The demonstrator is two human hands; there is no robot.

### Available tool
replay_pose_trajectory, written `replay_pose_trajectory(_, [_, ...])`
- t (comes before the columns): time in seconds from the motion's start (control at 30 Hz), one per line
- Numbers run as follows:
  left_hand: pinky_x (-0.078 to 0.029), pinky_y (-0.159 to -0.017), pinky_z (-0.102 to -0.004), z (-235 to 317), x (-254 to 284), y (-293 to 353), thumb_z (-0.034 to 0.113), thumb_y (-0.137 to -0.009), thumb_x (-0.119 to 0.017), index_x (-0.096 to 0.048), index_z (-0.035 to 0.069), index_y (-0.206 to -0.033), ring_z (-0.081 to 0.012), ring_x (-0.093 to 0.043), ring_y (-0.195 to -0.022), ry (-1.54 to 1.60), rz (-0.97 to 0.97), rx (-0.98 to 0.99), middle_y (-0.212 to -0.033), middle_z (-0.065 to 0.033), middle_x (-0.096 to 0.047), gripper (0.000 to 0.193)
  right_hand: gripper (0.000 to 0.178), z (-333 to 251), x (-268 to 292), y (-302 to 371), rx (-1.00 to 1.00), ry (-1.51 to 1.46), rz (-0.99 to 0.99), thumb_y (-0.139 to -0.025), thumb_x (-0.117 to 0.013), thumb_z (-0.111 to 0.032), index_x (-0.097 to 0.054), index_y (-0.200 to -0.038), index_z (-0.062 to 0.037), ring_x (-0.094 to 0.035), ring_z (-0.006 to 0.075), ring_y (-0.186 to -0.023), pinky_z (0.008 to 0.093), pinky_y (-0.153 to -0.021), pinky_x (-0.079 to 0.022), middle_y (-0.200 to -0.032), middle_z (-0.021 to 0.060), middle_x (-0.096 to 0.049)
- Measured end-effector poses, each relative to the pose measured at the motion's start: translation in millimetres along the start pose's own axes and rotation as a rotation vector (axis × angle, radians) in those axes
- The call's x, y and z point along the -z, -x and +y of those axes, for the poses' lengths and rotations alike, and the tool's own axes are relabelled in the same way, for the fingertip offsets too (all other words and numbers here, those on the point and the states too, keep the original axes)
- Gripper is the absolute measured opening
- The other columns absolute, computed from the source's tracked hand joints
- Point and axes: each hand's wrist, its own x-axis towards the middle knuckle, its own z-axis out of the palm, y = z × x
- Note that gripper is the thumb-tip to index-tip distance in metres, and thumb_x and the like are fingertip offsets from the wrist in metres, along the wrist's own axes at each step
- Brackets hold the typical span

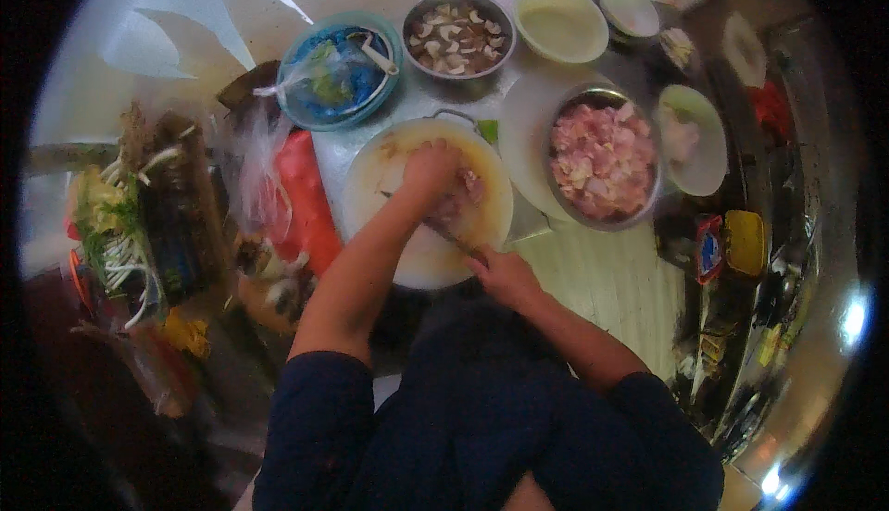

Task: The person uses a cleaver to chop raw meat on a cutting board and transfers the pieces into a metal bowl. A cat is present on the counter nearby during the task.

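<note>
A round white cutting board (pixel 495 219) with yellowish stains lies in front of me. Pale pink raw meat (pixel 472 189) rests on its middle. My left hand (pixel 433 174) reaches across the board, its fingers bent down and closed on the meat; the fingertips are partly hidden. The handle of a knife (pixel 449 236) is gripped in my right hand (pixel 507 277) at the board's near right edge. Its dark blade slants to the upper left, low over the board, passing under my left wrist beside the meat.
A metal bowl of cut raw meat (pixel 604 157) stands at right. Behind are a bowl of sliced mushrooms (pixel 458 36), a pale bowl (pixel 560 22) and a blue basin with plastic bags (pixel 338 76). A red bag (pixel 304 198) and green vegetables (pixel 116 219) lie left; a yellow container (pixel 745 243) sits right.
</note>
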Motion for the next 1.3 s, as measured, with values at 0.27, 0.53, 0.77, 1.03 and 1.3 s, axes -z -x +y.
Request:
replay_pose_trajectory(0.27, [-0.055,-0.089,-0.0503,20,48,23,0.021,-0.072,-0.086,-0.070,0.010,-0.111,-0.0382,-0.069,-0.106,0.091,0.004,-0.059,-0.117,-0.0201,-0.067,0.044,0.045,4,-5,-4,0.034,-0.096,-0.016,-0.103,-0.057,-0.049,-0.064,-0.124,-0.0091,-0.068,0.0507,-0.102,0.0595,-0.088,-0.053,-0.110,0.0274,-0.073])
replay_pose_trajectory(0.53, [-0.057,-0.082,-0.0449,-13,34,148,0.028,-0.084,-0.083,-0.068,0.004,-0.116,-0.0371,-0.073,-0.094,0.719,0.346,0.356,-0.103,-0.0201,-0.073,0.043,0.049,35,-5,-31,-0.382,-0.762,-0.285,-0.106,-0.052,-0.059,-0.066,-0.109,-0.0116,-0.051,0.0177,-0.047,0.0349,-0.041,-0.037,-0.070,0.0065,-0.056])
replay_pose_trajectory(0.77, [-0.058,-0.081,-0.0434,-44,-85,215,0.031,-0.084,-0.084,-0.069,0.002,-0.120,-0.0361,-0.074,-0.092,0.726,0.397,0.760,-0.101,-0.0206,-0.076,0.048,0.047,-10,-3,-26,-0.040,-0.121,-0.017,-0.105,-0.059,-0.047,-0.062,-0.125,-0.0047,-0.067,0.0309,-0.065,0.0436,-0.059,-0.051,-0.080,0.0141,-0.068])
replay_pose_trajectory(1.03, [-0.057,-0.083,-0.0429,-36,-102,210,0.029,-0.085,-0.084,-0.069,0.002,-0.119,-0.0366,-0.074,-0.096,0.719,0.447,0.834,-0.103,-0.0212,-0.075,0.046,0.048,-64,-14,24,0.565,-0.250,0.216,-0.105,-0.056,-0.043,-0.062,-0.132,-0.0039,-0.072,0.0432,-0.084,0.0497,-0.074,-0.055,-0.093,0.0240,-0.072])
replay_pose_trajectory(1.3, [-0.057,-0.083,-0.0430,-28,-68,212,0.025,-0.082,-0.083,-0.069,0.002,-0.118,-0.0356,-0.074,-0.097,0.734,0.520,0.766,-0.102,-0.0210,-0.075,0.044,0.045,-12,-35,-13,0.131,0.032,0.028,-0.105,-0.056,-0.044,-0.067,-0.123,-0.0042,-0.070,0.0495,-0.091,0.0515,-0.079,-0.055,-0.097,0.0259,-0.073])
